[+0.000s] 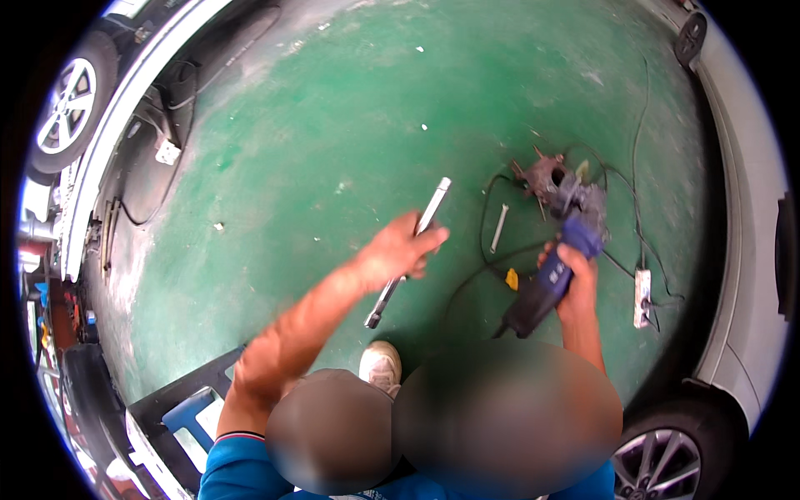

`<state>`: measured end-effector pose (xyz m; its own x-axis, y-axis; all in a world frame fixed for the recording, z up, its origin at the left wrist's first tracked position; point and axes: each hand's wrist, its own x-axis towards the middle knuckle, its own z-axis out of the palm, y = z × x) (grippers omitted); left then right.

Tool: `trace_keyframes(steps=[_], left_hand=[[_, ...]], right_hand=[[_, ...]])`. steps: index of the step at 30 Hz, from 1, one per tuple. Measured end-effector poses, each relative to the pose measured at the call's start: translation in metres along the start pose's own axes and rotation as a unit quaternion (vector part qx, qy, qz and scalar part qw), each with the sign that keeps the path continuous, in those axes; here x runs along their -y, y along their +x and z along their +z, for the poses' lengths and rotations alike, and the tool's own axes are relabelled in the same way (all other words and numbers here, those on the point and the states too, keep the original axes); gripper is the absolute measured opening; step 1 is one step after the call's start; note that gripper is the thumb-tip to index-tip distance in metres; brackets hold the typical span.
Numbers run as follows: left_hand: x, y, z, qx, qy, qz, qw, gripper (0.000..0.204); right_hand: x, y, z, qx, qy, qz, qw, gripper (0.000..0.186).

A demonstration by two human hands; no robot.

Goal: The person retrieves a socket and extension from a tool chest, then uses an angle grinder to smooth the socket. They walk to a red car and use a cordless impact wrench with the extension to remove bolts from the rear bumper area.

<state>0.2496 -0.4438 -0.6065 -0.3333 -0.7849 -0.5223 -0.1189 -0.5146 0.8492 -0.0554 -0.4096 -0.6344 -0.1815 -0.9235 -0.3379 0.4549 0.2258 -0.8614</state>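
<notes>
My left hand (397, 250) is closed around the middle of a long chrome socket wrench (385, 298), which slants over the floor with its socket end toward me. In my right hand (575, 283) is a blue angle grinder (542, 287), gripped by its body with its head pointing away. Just beyond the grinder's head lies a rusty metal hub part (546, 172) with studs sticking out; the grinder hides some of it. Between the two hands a small combination wrench (500, 228) rests on the floor, and nearer me is a small yellow object (512, 279).
A white power strip (642, 298) with plugged-in cords lies to the right, and dark cables loop around the hub part. A silver car (754, 250) stands along the right. On the left are a wheel (71, 104) and a black-and-white case (167, 417). Two blurred ovals cover the lower middle.
</notes>
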Motion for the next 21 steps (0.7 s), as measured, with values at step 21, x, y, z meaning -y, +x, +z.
trace_keyframes(steps=[21], left_hand=[[0.038, -0.053, -0.002, -0.174, 0.245, 0.07, 0.951, 0.03]], right_hand=[[-0.016, -0.045, 0.02, 0.096, -0.444, -0.082, 0.887, 0.044]])
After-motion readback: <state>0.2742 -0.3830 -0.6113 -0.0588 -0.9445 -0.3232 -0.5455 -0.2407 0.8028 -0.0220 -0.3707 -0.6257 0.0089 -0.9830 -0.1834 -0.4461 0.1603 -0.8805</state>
